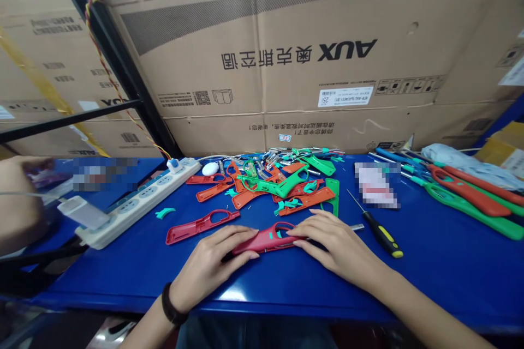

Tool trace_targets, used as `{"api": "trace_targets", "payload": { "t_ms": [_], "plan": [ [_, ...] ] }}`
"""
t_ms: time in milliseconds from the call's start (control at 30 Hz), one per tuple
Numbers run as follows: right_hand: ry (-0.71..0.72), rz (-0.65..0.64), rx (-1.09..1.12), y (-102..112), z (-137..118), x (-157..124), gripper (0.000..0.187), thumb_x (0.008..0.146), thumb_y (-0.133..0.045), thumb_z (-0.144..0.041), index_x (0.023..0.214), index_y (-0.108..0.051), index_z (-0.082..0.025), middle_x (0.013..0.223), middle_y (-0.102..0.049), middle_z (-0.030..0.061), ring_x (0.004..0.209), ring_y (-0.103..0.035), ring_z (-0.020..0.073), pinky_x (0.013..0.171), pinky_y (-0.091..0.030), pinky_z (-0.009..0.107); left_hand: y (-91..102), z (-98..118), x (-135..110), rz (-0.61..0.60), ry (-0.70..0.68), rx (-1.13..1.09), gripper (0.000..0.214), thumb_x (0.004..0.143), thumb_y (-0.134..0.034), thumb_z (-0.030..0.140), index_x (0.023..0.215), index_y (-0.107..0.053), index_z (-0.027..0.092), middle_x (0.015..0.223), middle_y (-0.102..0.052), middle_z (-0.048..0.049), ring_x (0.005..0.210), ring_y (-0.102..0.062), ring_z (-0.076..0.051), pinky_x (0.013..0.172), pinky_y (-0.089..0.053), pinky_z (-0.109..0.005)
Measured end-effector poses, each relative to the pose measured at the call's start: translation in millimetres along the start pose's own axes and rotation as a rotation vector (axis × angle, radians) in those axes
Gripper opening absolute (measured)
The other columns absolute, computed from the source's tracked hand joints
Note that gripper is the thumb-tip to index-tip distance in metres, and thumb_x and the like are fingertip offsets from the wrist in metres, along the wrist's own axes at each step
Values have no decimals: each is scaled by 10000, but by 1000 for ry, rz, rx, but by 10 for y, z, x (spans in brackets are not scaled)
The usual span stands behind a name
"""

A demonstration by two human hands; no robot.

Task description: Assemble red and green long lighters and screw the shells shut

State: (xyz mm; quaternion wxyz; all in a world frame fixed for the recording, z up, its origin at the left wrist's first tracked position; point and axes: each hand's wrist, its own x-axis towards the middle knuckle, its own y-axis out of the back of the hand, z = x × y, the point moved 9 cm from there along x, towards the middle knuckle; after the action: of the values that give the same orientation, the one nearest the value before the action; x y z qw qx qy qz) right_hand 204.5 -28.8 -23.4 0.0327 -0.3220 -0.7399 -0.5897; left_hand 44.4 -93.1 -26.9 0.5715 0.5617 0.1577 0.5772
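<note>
**Held flat, with room around it**

The left hand [208, 267], a black bracelet [172, 305] at its wrist, and the right hand [339, 245] come in from either side. Their fingers [244, 235] lie nearly straight and close together over the two ends of a red plastic lighter shell [266, 242]. Neither hand curls tightly, yet the shell is held between them, low against the blue surface [434, 278] and near its front edge. This two-ended hold seems to steady the shell while leaving its middle uncovered.

A small metal strip [356, 227] lies just past the right fingertips, and a yellow-and-black screwdriver [380, 234] rests just beside the right hand, probably kept there for easy reach. A second red shell [202, 226] lies close to the left hand. Beyond them spreads a loose heap of red, orange and green plastic parts [270, 185], leaving little room to move there. To the right, long red and green lighter bodies [462, 199] lie side by side, apart from the heap. A white power strip [135, 204] runs along the left, where another person's arm [16, 202] enters at the edge. AUX cardboard cartons [262, 49] stand behind the far edge.
</note>
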Motion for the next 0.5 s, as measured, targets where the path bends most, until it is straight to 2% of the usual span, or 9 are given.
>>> {"api": "trace_targets", "payload": {
  "t_ms": [500],
  "plan": [
    [13,33,-7,10,-34,-23,155,903,-558,-226,1006,-671,-253,959,-710,-11,904,-655,142,1031,-412,399,2,1,-16,-22,17,11,313,863,-612,337,1160,-610,238,1100,-675,-38,987,-654,-157,869,-531,-239]
  ]
}}
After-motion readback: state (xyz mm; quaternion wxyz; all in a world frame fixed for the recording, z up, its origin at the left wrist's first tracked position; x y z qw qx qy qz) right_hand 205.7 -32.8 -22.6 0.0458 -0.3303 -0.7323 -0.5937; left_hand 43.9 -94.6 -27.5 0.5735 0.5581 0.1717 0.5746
